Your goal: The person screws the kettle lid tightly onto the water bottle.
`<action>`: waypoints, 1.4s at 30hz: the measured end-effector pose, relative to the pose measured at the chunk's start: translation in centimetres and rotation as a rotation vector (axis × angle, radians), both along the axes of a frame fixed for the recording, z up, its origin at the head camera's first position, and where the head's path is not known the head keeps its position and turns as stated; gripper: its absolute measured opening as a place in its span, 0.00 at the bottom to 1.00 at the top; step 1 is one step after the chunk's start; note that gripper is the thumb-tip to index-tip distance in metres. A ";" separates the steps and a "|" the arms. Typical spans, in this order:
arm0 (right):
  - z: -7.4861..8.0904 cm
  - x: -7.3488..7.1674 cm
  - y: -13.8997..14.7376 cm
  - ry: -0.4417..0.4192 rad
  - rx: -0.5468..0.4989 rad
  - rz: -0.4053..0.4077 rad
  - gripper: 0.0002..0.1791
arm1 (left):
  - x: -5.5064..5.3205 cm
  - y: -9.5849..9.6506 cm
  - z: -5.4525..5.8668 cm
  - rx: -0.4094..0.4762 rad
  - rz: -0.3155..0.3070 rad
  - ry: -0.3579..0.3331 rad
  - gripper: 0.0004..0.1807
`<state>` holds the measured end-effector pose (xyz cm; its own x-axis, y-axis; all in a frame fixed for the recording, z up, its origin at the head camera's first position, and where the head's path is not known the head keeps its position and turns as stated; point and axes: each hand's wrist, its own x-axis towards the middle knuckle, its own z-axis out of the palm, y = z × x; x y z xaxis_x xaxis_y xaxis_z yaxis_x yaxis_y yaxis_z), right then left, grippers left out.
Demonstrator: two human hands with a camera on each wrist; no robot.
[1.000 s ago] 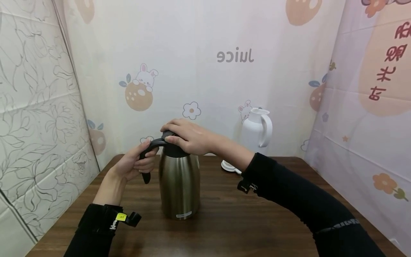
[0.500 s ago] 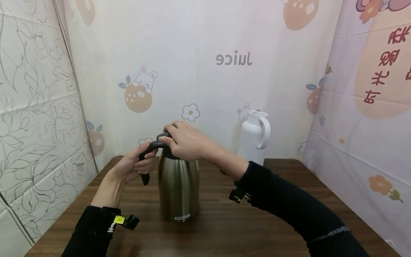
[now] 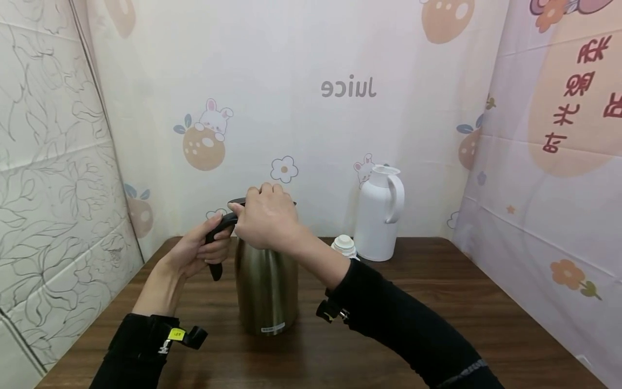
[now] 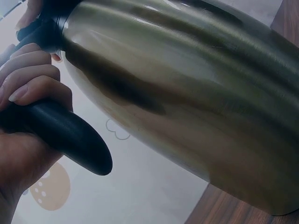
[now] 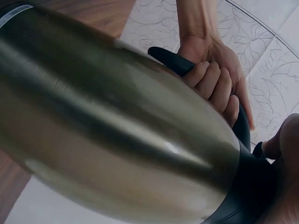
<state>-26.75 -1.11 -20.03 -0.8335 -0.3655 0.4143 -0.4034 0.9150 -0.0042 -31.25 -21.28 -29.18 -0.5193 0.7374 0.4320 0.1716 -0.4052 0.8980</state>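
A bronze-coloured metal thermos jug [image 3: 267, 292] stands upright on the wooden table in the head view. My left hand [image 3: 196, 248] grips its black curved handle [image 4: 79, 135], fingers wrapped round it. Over the top, my right hand [image 3: 267, 219] holds the black lid [image 3: 237, 201], with its fingers bent over the far side and its thumb at the near left. Most of the lid is hidden beneath that hand. In the right wrist view, the black collar [image 5: 252, 186] shows under the palm.
Farther back on the right stands a white jug [image 3: 376, 221] with its handle facing right. A white stopper or lid [image 3: 344, 244] lies beside it, partly behind my right forearm. The brown table [image 3: 413, 319] meets printed curtains at the back and sides.
My right hand has turned on the black lid, its wrist swinging toward me and its forearm shifting left. My left hand keeps its grip on the handle. The thermos jug stays in place.
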 end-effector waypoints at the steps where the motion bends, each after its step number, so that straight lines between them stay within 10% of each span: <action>1: 0.0 0.0 -0.2 -0.002 0.000 -0.017 0.26 | 0.0 0.0 -0.1 0.002 -0.005 -0.002 0.26; 14: -0.6 0.5 -1.8 0.014 0.019 -0.093 0.28 | -0.2 -0.5 -0.8 0.054 -0.114 0.026 0.27; 24: -0.8 0.3 0.2 -0.008 -0.013 0.028 0.29 | 0.0 -0.4 -0.7 -0.007 -0.050 0.018 0.26; 42: -4.8 0.3 4.7 0.466 -0.290 0.407 0.30 | -0.4 0.1 0.3 -0.004 -0.132 0.072 0.25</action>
